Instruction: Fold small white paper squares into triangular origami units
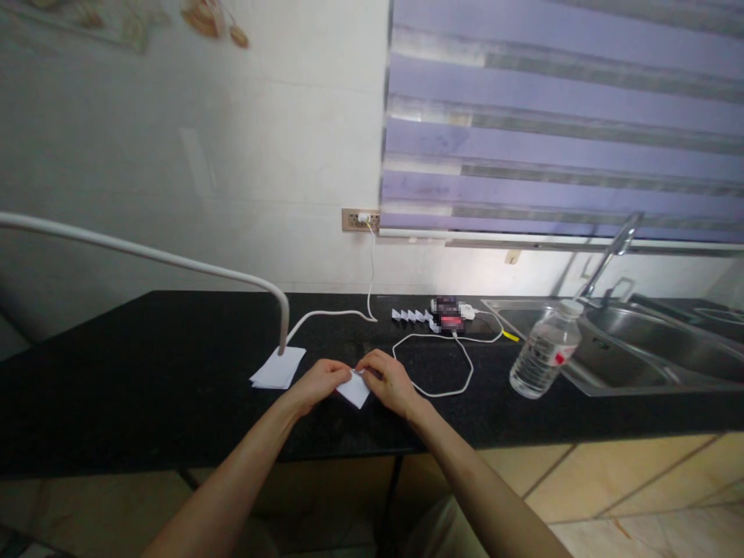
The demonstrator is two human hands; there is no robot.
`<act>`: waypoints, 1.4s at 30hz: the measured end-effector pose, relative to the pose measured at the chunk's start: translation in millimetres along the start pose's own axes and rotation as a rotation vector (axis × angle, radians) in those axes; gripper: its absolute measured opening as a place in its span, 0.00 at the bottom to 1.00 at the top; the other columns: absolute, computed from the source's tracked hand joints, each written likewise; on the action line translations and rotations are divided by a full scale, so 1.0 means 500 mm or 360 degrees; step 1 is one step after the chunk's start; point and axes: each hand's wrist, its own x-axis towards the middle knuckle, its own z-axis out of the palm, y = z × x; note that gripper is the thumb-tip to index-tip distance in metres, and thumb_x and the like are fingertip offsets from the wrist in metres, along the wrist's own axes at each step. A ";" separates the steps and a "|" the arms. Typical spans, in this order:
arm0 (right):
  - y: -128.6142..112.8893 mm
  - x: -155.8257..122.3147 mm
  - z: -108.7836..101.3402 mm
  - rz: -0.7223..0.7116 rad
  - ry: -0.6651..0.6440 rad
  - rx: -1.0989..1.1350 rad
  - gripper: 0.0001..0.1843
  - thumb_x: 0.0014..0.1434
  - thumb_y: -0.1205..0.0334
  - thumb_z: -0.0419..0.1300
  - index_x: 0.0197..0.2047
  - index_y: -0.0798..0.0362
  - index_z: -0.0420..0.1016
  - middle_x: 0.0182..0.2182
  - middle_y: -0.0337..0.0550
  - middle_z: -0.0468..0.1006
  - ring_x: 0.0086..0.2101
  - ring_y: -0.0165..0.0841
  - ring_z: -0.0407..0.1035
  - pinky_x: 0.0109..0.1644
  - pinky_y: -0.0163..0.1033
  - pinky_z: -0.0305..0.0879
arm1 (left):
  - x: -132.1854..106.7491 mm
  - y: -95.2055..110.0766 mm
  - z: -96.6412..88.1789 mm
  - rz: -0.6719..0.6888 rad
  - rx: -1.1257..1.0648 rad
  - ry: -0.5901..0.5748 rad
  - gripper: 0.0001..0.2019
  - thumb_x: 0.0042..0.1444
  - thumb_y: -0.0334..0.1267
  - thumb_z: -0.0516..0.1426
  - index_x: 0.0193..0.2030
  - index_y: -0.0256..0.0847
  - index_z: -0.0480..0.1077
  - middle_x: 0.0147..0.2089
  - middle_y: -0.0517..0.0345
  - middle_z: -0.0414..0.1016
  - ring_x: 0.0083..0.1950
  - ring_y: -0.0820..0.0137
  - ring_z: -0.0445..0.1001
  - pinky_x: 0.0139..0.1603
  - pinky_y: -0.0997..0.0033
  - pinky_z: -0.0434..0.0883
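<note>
Between my two hands, over the black counter, is a small piece of folded white paper (354, 390) with one corner pointing toward me. My left hand (323, 380) pinches its upper left edge between thumb and fingers. From the other side my right hand (388, 378) grips the upper right edge, its fingers bent over the paper. The fingertips of both hands nearly meet at the top and hide part of the fold. Left of my hands lies a stack of white paper sheets (279, 369). Beyond them stands a row of several small folded paper pieces (411, 316).
A clear plastic bottle (545, 353) stands on the right, beside the steel sink (616, 372) with its faucet (619, 240). White charging cable (435, 395) loops near my right hand, by a pixelated device (450, 314). A white cord (145, 254) arcs across the left, toward the paper stack.
</note>
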 end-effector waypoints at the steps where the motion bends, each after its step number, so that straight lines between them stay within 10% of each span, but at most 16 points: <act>1: 0.001 0.000 0.000 -0.0006 0.0004 -0.0006 0.10 0.55 0.72 0.52 0.36 0.52 0.73 0.35 0.40 0.70 0.38 0.29 0.65 0.44 0.34 0.59 | -0.001 0.001 0.000 0.0003 0.0006 0.0003 0.10 0.43 0.39 0.53 0.23 0.34 0.71 0.18 0.65 0.62 0.22 0.76 0.56 0.23 0.76 0.52; 42: 0.012 0.003 -0.011 -0.0119 0.0118 0.0089 0.11 0.52 0.74 0.54 0.34 0.52 0.75 0.34 0.41 0.72 0.37 0.30 0.65 0.44 0.35 0.60 | -0.009 0.028 0.006 0.0055 -0.0086 0.0036 0.11 0.43 0.38 0.53 0.25 0.33 0.73 0.19 0.62 0.66 0.23 0.75 0.59 0.25 0.75 0.53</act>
